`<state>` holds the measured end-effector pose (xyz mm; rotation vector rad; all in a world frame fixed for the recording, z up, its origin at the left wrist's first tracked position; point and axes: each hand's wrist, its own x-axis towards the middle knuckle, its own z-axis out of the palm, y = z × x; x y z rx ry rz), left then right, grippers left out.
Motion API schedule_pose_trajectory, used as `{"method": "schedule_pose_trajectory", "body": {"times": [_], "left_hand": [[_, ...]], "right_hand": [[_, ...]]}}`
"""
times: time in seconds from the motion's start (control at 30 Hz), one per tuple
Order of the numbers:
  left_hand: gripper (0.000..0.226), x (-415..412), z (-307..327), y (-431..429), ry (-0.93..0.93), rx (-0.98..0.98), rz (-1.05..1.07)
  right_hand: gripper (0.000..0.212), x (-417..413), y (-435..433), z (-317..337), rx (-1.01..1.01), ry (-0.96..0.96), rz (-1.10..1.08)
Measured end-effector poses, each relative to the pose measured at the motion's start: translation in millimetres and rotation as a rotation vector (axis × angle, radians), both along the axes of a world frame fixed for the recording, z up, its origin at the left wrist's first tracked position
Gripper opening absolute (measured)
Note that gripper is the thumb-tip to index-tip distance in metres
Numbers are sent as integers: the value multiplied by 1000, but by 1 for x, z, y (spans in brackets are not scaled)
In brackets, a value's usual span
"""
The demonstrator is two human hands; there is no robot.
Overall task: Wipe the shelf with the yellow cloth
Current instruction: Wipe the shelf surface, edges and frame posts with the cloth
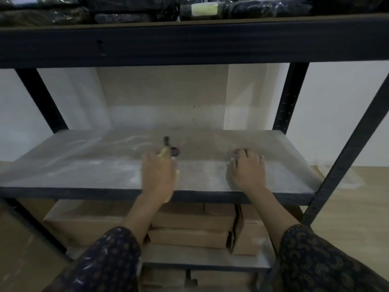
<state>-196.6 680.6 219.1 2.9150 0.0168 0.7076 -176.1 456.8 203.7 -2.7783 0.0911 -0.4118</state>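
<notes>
The left grip (157,175) lies palm down on the dusty grey shelf (84,171), closed around the bunched yellow cloth (163,153), which peeks out at its 12 and 3 o'clock. A small dark object (174,152), blurred, sits at the cloth's 3 o'clock. Well apart, at the left one's 3 o'clock, the right grip (248,171) rests on the shelf, fingers loosely bent, holding nothing. Cardboard boxes (189,220) sit stacked on the lower shelf (210,261) at 6 o'clock.
</notes>
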Motion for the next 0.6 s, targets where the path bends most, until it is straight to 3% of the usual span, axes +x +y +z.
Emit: {"method": "schedule_pose_trajectory", "body": {"times": [0.1, 0.17, 0.27, 0.37, 0.47, 0.6], "left_hand": [[46, 0, -5, -61, 125, -12, -100], [50, -6, -13, -80, 277, 35, -172], [47, -10, -17, -63, 286, 128, -205], [44, 2, -27, -16, 256, 172, -109], [65, 9, -38, 34, 313, 308, 36], [42, 7, -15, 56, 311, 227, 286]], "right_hand": [[40, 6, 11, -2, -3, 36, 23], [41, 6, 10, -8, -20, 62, 12], [41, 7, 7, -12, -39, 51, 9], [41, 9, 7, -13, -44, 57, 12], [43, 10, 6, -13, -48, 83, -1], [44, 9, 8, -12, -70, 75, -17]]}}
